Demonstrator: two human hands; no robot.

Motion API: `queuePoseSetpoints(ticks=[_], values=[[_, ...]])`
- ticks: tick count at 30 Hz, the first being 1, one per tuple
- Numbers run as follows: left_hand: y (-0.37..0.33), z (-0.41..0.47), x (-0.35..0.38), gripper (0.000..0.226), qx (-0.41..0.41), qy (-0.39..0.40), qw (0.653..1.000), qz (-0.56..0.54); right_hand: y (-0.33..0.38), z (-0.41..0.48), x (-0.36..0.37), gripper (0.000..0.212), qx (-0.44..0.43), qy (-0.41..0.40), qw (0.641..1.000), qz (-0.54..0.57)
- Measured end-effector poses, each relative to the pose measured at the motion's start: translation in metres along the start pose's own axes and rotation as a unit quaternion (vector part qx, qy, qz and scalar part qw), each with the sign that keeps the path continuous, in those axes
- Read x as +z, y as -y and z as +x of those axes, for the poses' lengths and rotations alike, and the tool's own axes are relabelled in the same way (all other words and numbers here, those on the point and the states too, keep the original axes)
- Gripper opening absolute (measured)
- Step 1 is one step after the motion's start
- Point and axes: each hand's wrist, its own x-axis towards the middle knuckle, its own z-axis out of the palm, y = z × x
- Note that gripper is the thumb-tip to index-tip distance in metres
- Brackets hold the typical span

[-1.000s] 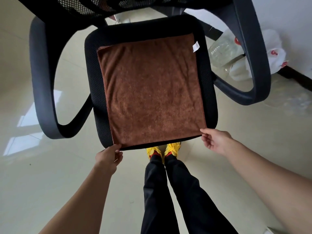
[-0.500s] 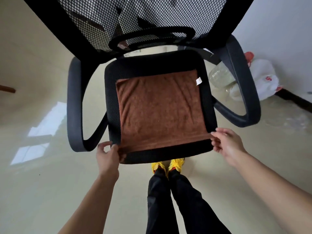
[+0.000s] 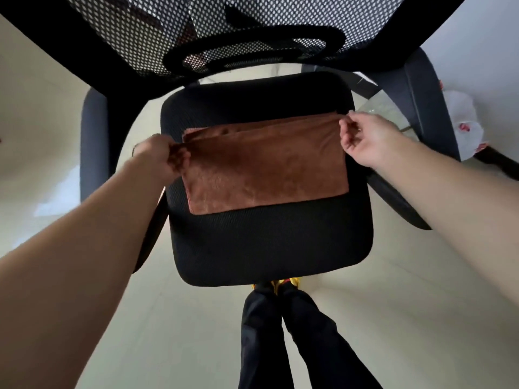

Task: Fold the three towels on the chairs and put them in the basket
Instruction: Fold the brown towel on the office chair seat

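A brown towel (image 3: 264, 167) lies folded in half on the black seat of an office chair (image 3: 269, 242), its fold line toward me and its two edges at the far side. My left hand (image 3: 161, 157) pinches the towel's far left corner. My right hand (image 3: 365, 138) pinches the far right corner. The front half of the seat is bare. No basket and no other towel show in this view.
The chair's mesh backrest (image 3: 224, 26) rises behind the seat, with dark armrests at the left (image 3: 94, 141) and right (image 3: 429, 113). A white plastic bag (image 3: 463, 122) lies on the pale floor by the wall at right. My legs and yellow shoes (image 3: 280, 283) stand just in front of the seat.
Both hands took hold of the towel's near corners and carried them away from me onto the far edge, so the flat towel now lies folded in half. The view moved closer over the chair.
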Motion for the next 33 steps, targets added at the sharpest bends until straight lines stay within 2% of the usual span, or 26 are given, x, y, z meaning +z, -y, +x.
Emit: queuePoseSetpoints(ticks=[4,7,9,11,13,15,17,18,21,23,25,27,29,31,33], values=[[-0.015,0.014,0.022,0.02,-0.001,0.007,1.0,0.013,0.007,0.025,0.017,0.009,0.004,-0.012,1.0,0.004],[-0.018,0.019,0.036,0.017,0.047,-0.026,0.999,-0.004,0.006,0.031,0.025,0.009,-0.026,-0.03,0.999,0.006],[-0.014,0.016,0.045,0.015,0.127,-0.092,0.988,0.018,0.002,0.03,0.032,0.011,-0.088,-0.064,0.993,-0.037],[-0.003,0.013,0.053,0.009,0.262,-0.14,0.946,0.127,-0.007,0.025,0.042,0.015,-0.201,-0.102,0.962,-0.151],[0.015,0.007,0.062,0.013,0.335,-0.091,0.905,0.245,-0.024,0.015,0.055,0.015,-0.263,-0.053,0.93,-0.252],[0.033,0.004,0.069,0.015,0.334,-0.004,0.873,0.355,-0.044,0.006,0.064,0.013,-0.208,0.046,0.924,-0.318],[0.038,0.015,0.071,0.022,0.309,0.036,0.857,0.411,-0.051,0.007,0.066,0.012,-0.116,0.115,0.921,-0.353],[0.036,0.022,0.069,0.025,0.305,0.027,0.859,0.411,-0.049,0.013,0.065,0.014,-0.087,0.117,0.931,-0.335],[0.019,0.038,0.061,0.026,0.292,0.007,0.867,0.404,-0.021,0.034,0.052,0.015,-0.064,0.058,0.982,-0.167],[0.011,0.043,0.057,0.028,0.295,0.011,0.863,0.411,-0.003,0.044,0.042,0.017,-0.06,0.028,0.994,-0.092],[0.009,0.042,0.051,0.032,0.312,-0.002,0.857,0.41,0.007,0.044,0.036,0.019,-0.079,-0.003,0.993,-0.092],[0.014,0.034,0.044,0.039,0.356,-0.047,0.825,0.435,0.005,0.035,0.034,0.018,-0.136,-0.062,0.979,-0.137],[0.034,0.017,0.037,0.034,0.41,-0.083,0.768,0.486,-0.007,0.019,0.031,0.015,-0.172,-0.09,0.967,-0.165],[0.065,0.002,0.027,0.02,0.429,-0.071,0.73,0.527,-0.035,0.003,0.021,0.011,-0.128,-0.036,0.971,-0.197],[0.098,-0.004,0.008,0.009,0.421,-0.054,0.712,0.56,-0.066,-0.009,-0.002,0.009,-0.055,0.015,0.965,-0.256]])
